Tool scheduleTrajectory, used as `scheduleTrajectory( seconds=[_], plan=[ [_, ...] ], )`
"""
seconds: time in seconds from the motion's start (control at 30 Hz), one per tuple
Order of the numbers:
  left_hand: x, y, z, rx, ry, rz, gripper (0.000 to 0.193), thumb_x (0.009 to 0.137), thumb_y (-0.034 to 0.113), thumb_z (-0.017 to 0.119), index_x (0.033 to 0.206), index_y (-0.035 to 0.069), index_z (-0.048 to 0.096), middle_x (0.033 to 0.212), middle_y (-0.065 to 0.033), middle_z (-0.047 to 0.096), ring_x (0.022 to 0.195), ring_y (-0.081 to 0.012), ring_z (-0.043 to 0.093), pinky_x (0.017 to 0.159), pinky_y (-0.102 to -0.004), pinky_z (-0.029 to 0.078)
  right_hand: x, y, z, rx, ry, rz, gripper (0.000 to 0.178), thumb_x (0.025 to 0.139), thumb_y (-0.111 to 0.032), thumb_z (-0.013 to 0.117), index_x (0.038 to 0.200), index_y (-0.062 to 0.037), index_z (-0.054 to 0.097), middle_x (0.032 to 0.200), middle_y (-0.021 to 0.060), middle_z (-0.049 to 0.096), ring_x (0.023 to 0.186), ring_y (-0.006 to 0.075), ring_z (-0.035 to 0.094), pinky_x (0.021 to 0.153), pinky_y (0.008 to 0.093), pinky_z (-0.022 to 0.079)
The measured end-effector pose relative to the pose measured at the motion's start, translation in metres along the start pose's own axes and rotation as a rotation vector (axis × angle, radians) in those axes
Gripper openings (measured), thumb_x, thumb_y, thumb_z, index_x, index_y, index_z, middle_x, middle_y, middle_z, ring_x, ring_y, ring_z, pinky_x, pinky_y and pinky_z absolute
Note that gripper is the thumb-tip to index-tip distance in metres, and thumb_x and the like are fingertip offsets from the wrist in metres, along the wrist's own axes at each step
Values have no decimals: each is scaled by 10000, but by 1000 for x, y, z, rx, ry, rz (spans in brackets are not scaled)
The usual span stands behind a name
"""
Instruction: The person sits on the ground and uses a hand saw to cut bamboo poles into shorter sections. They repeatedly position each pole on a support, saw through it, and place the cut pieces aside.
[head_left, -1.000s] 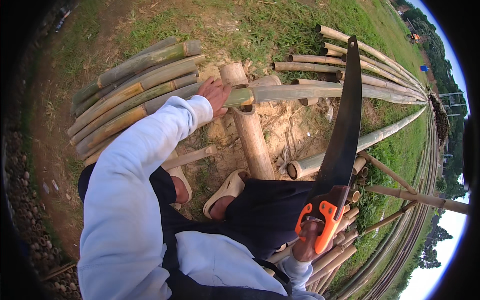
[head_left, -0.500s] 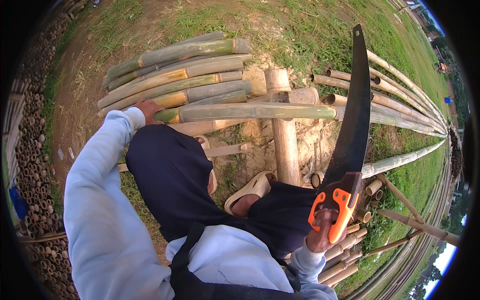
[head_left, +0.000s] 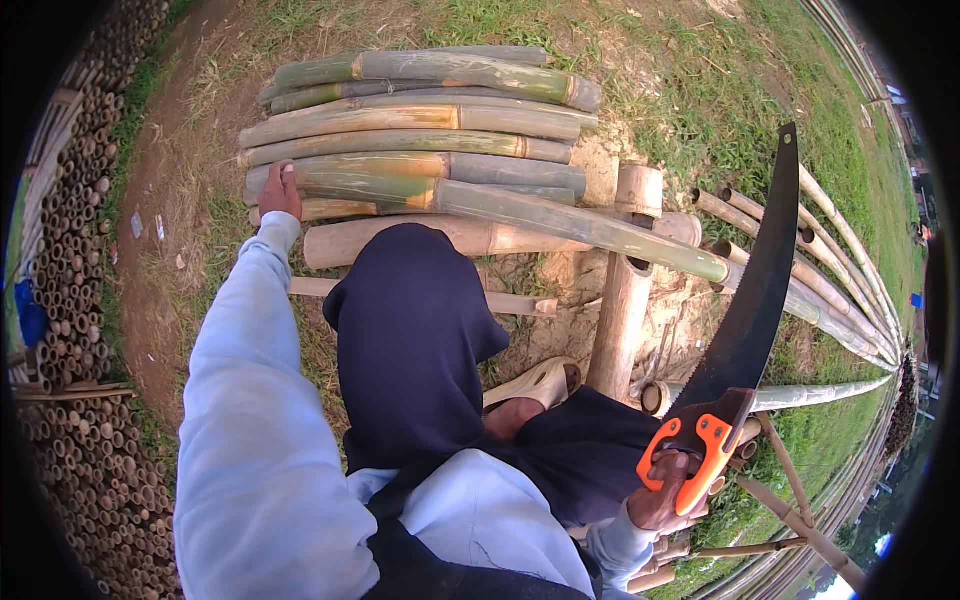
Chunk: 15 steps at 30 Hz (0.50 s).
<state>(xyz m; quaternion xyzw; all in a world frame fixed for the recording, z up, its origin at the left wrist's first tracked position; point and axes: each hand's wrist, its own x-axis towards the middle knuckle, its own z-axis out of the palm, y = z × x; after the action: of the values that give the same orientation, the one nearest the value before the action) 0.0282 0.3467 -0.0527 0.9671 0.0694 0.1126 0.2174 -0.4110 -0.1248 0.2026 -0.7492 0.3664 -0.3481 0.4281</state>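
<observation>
In my right hand (head_left: 664, 490) is a handsaw (head_left: 748, 310) with a long, dark, curved blade and an orange and black handle. My fingers are closed round the handle, and the blade points up and away from me. My left hand (head_left: 280, 192) is at the left end of a long greenish bamboo pole (head_left: 560, 218), its fingers curled and partly hidden. The pole slants to the right across an upright bamboo post (head_left: 618, 330) and passes behind the saw blade. Several cut bamboo lengths (head_left: 400, 120) lie side by side just beyond my left hand.
A thick bamboo length (head_left: 460, 234) lies crosswise beyond my knee. Long bamboo poles (head_left: 850, 270) fan out at the right. A bamboo trestle (head_left: 800, 520) stands lower right. Stacked bamboo pieces (head_left: 90, 470) line the left side. Grass and bare soil cover the ground.
My left hand has moved farther from me, beside the cut lengths. The long pole now slants, its left end farther away. The view has shifted; my right hand still holds the handsaw.
</observation>
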Motion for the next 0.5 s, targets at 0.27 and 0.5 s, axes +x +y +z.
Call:
scheduleTrajectory(
  seconds=[0.27, 0.5],
  plan=[
    [-6, 250, -9, -124, -355, 925, 341, 1002, 294, 617, 1278, 95, 635, 1191, -135, 682, 1146, -352, 615, 991, -463, 476, 8, 4, 19, 124, -52, 2, 106, 914, -94, 638, 856, -5, 639, 590, 36, 553, 624, 177, 589, 745, 350, 531],
    [-54, 401, 96, 157, -942, 1302, 412, 1033, 271, 561, 1443, 296, 538, 1290, -117, 561, 1151, -365, 632, 976, -512, 516, 4, -7, 2, 102, 2, -15, 148, 893, -107, 656, 793, -10, 607, 597, 59, 577, 571, 173, 572, 720, 348, 539]
  ],
)
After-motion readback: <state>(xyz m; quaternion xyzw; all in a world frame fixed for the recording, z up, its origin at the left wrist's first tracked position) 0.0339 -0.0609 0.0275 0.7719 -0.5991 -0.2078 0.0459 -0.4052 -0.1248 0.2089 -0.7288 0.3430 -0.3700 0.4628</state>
